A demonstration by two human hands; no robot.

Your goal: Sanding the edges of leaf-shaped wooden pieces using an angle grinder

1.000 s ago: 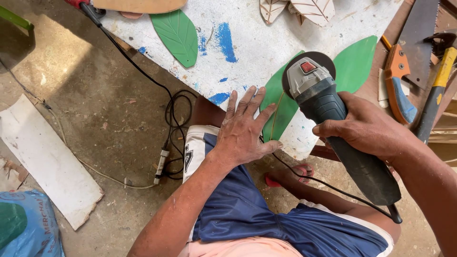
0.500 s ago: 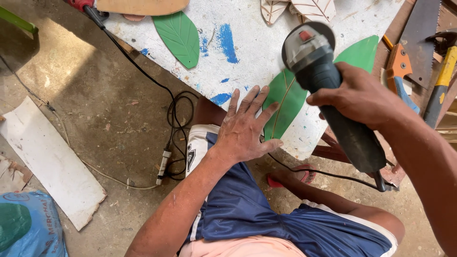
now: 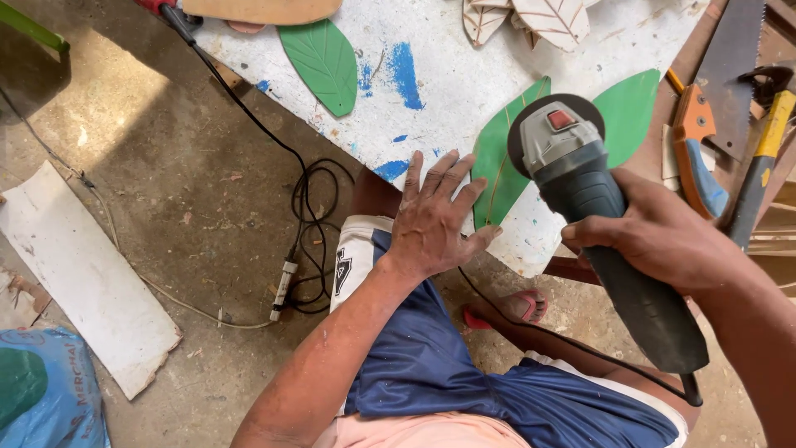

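Under the right hand (image 3: 663,236), closed tight round its dark body, the angle grinder (image 3: 593,211) hovered, disc over a green wooden leaf (image 3: 502,162). Just left of that grip, the left hand (image 3: 435,220) lay open, fingers spread, pinning the leaf's lower end at the white table's (image 3: 431,50) edge.

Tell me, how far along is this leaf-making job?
Several wooden leaves are already cut; a painted green leaf lies finished-looking on the white table, while pale unpainted leaves wait at its far edge. In hand: the left hand steadies another green leaf, and the right hand holds an angle grinder over it. That leaf remains to be worked.
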